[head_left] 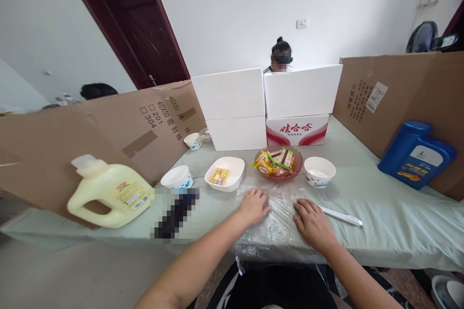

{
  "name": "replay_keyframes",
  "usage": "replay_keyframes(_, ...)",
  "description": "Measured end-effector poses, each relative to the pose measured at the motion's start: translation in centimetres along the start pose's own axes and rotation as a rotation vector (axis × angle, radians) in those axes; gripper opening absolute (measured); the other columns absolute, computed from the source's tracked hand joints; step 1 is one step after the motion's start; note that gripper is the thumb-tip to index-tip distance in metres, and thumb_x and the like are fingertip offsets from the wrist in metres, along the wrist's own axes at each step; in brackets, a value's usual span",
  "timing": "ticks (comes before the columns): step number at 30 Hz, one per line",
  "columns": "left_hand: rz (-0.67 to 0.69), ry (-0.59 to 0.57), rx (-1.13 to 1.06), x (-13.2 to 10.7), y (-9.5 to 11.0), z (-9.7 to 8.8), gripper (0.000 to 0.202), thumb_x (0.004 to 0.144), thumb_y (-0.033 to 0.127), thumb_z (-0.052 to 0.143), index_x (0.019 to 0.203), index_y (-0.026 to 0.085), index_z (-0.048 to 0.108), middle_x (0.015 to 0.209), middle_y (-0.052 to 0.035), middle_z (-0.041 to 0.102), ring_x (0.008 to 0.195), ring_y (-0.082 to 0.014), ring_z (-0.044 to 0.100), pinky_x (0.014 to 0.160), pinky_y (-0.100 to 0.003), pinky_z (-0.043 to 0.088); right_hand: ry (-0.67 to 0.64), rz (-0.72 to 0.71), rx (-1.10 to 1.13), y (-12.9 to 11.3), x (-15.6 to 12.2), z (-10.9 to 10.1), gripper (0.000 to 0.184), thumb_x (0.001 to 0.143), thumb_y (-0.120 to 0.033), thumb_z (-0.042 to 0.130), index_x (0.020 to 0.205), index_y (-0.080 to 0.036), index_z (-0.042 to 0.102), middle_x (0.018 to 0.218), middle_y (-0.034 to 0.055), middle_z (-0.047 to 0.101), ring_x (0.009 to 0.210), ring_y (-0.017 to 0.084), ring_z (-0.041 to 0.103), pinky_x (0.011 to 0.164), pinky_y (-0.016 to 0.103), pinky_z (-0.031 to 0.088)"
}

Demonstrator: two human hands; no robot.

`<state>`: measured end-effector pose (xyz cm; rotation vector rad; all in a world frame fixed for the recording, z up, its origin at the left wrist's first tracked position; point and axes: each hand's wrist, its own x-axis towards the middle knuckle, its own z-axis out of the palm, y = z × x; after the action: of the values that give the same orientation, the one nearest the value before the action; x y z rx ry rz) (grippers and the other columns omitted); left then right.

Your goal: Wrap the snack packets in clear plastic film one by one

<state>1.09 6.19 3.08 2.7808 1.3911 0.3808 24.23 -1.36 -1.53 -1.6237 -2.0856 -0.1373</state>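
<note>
My left hand [253, 208] rests palm down on a clear plastic sheet [277, 229] at the table's near edge, its fingers loosely bent and holding nothing. On the sheet's right side lies my right hand [312, 222], palm down with fingers stretched forward. A long white plastic utensil [342, 216] sits beside it, its left end close to the fingers. Just beyond the hands stands a reddish glass bowl [278, 176] of wrapped snacks [277, 159]. To its left, a white square dish [235, 174] contains a yellow packet [219, 176]; to its right is a paper bowl [319, 172].
More paper bowls [177, 177] stand on the left, near a pale yellow jug [108, 190] and a blurred dark object [176, 213]. A blue bottle [415, 154] leans at right. White boxes [235, 133] and cardboard panels [145, 120] edge the table; a person [281, 53] sits behind.
</note>
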Motion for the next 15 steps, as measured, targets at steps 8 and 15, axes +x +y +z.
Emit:
replay_keyframes(8, -0.109, 0.227, -0.039, -4.5, -3.1, -1.7, 0.017, 0.086, 0.014, 0.051, 0.097, 0.017, 0.064, 0.102, -0.0092, 0.063, 0.1, -0.0236, 0.056, 0.089, -0.04, 0.047, -0.007, 0.034, 0.024, -0.1, 0.1, -0.2, 0.034, 0.091, -0.034, 0.048, 0.118, -0.019, 0.062, 0.129, 0.0094, 0.058, 0.12, 0.027, 0.049, 0.102, 0.043, 0.039)
replay_keyframes(15, 0.077, 0.48, -0.249, -14.0, -0.8, -0.4, 0.023, 0.087, 0.011, 0.043, 0.096, 0.02, 0.062, 0.088, -0.0066, 0.065, 0.086, -0.0208, 0.061, 0.08, -0.039, 0.051, 0.056, 0.128, 0.394, 1.7, 0.8, -0.5, 0.037, 0.088, -0.047, 0.048, 0.105, -0.02, 0.066, 0.121, 0.0113, 0.063, 0.113, 0.026, 0.055, 0.101, 0.046, 0.041)
